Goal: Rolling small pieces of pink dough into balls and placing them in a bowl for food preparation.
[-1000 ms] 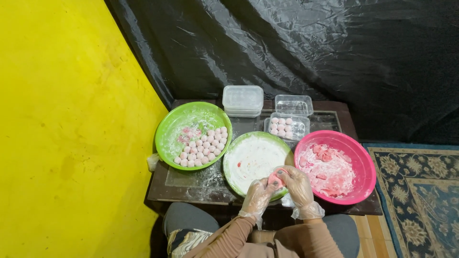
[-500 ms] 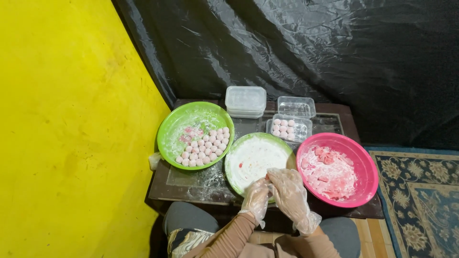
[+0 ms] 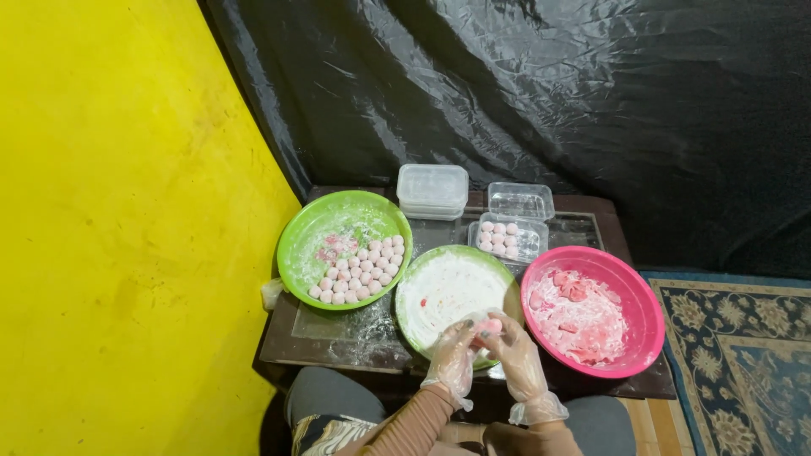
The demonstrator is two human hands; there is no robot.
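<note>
Both gloved hands cupped round a pink ball, lower centre.

Since a second ago the left hand (image 3: pixel 452 359) and right hand (image 3: pixel 517 359) have closed over the ball (image 3: pixel 492 325) above the floured plate (image 3: pixel 439 287), rolling it.

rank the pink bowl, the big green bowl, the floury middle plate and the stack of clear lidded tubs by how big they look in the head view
1. pink bowl
2. big green bowl, nearly the same; it sits farther from the camera, so the order is unsure
3. floury middle plate, partly hidden by the hands
4. stack of clear lidded tubs, clearly smallest
</note>
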